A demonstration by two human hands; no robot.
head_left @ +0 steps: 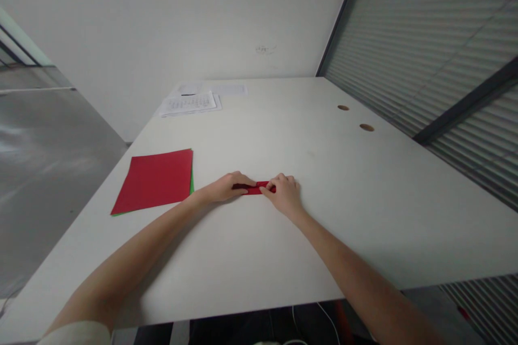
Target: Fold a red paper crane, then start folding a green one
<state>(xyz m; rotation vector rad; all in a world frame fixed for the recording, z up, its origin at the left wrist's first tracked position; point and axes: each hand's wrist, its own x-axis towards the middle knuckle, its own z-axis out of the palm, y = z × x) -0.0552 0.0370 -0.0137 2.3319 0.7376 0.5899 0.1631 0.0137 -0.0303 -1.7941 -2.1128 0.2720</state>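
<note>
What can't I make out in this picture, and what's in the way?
All in the head view:
Red strip: ends hidden by the left hand and right hand.
Green paper: mostly covered by the red sheet.
Far papers: writing too small to read.
Left sleeve: cut off by the bottom edge.

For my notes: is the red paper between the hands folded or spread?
Folded: the red paper is a narrow strip with a lengthwise crease; layers are unclear.

Paper strip point(253, 191) on table point(343, 172), sheet stack point(157, 180) to its left, documents point(192, 102) behind stack, 2 holes point(367, 128) right.
</note>
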